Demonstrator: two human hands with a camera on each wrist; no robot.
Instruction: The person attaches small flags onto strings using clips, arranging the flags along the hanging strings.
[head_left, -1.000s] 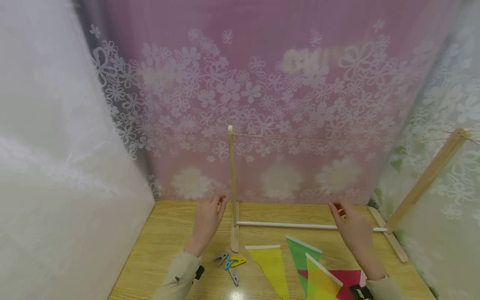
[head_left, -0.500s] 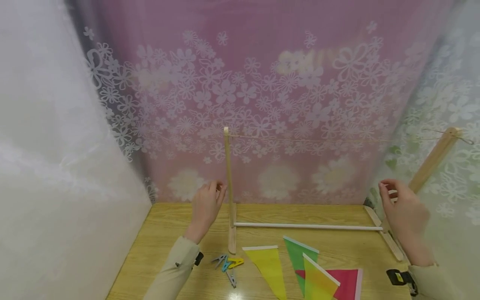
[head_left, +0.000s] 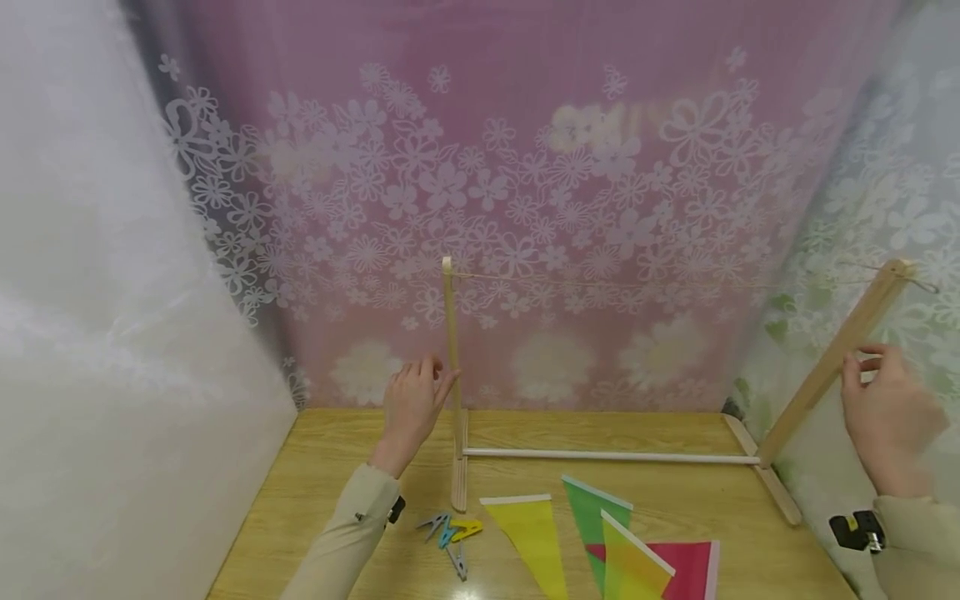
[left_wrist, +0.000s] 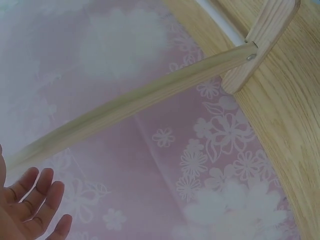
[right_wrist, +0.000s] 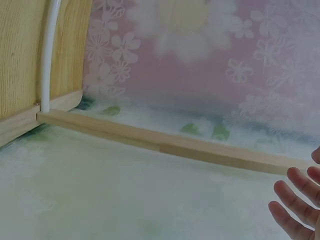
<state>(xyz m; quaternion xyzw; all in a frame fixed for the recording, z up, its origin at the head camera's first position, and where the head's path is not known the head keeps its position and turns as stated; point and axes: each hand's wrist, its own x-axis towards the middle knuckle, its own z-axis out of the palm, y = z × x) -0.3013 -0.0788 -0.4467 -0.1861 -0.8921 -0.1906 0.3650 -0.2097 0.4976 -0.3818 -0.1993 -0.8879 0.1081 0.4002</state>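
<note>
The left hand (head_left: 412, 404) holds nothing, its fingers loosely bent, thumb tip at the left post (head_left: 451, 325). The right hand (head_left: 892, 417), just as relaxed and holding nothing, is right beside the right post (head_left: 832, 362); whether either touches wood cannot be told. Below and between the hands runs the white rod (head_left: 611, 455); above them, the string (head_left: 495, 277). Clothespins (head_left: 446, 533) and pennants (head_left: 528, 533) lie lower.

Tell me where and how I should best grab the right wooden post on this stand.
Probably grip the right wooden post around mid-shaft, coming from its outer side, where your right hand is. It's a long, slim bar that fingers could likely wrap; mid-shaft avoids the string at its top and the white rod joining its foot.
</note>
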